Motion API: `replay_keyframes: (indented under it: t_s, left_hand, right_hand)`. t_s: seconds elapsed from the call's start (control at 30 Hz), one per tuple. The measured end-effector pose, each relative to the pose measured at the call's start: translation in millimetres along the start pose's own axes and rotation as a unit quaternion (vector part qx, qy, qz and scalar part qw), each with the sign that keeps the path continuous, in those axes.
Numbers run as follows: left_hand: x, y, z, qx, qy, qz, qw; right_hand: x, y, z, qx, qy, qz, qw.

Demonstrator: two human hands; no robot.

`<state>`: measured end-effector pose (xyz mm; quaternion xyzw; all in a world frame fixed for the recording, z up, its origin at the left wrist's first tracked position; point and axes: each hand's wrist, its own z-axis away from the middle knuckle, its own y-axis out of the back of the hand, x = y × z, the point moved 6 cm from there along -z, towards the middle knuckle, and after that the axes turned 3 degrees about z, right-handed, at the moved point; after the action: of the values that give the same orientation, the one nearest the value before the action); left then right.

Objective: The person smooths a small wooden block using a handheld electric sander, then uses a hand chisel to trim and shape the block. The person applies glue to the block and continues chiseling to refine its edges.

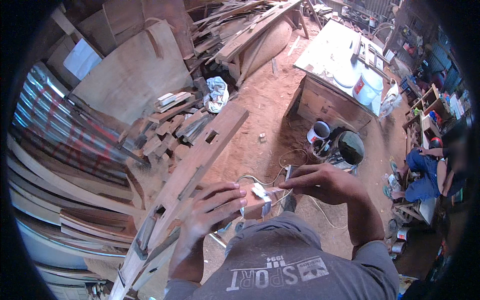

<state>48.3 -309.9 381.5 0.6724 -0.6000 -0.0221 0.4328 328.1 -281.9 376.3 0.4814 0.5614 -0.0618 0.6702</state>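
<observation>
A reddish-brown wooden block [254, 206] lies in front of my chest, with a white patch and a shiny, silvery strip at its right end. My left hand [215, 204] is closed over the block's left part, fingers pointing right; its thumb is mostly hidden. Just right of the block, my right hand [322, 182] is pinched, its fingertips close to the silvery strip. A small, pale, thin piece [288, 173] shows at those fingertips, too small to name. A long wooden beam [187, 172] with cut slots slants past my left hand.
Scrap wood [172, 122] is piled beyond the beam, and curved boards [75, 200] are stacked at left. A white-topped table [320, 55] carries a white bucket [369, 85]; more buckets [318, 131] stand below. A cable [325, 216] lies on the floor. Another person [425, 170] sits at right.
</observation>
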Motion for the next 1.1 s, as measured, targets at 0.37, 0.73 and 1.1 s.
replay_keyframes:
  t_s: [0.37,0.73,1.1]
  left_hand:
    - [-70,-84,47,0.376,0.499,0.604,0.495]
    - [-56,-104,57,0.324,0.522,0.680,0.401]
    - [-57,-97,61,0.343,0.537,0.672,0.378]
  right_hand:
    - [25,-18,-4,0.193,-0.007,0.009,0.981]
    - [22,-1,-18,0.166,0.129,0.345,0.915]
    - [9,-5,-44,0.214,0.146,0.373,0.891]
